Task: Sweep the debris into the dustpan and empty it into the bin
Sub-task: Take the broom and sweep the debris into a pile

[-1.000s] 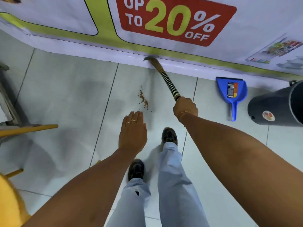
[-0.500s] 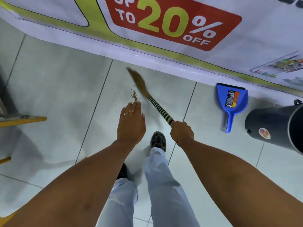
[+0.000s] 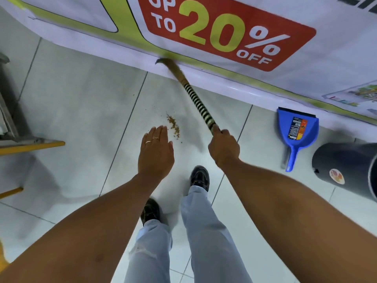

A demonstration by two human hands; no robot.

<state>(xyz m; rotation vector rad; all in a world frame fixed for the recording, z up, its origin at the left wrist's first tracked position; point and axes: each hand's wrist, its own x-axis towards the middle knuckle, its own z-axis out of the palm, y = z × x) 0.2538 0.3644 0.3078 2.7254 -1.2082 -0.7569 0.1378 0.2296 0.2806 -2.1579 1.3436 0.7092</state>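
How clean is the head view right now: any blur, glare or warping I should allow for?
Head view: broom tip smeared by motion blur against the banner; debris sharp enough to see. Wide-angle warping bows the banner edge and stretches the forearms. Soft shadows under the left hand and right hand; mild sheen on the tiles, no harsh glare.
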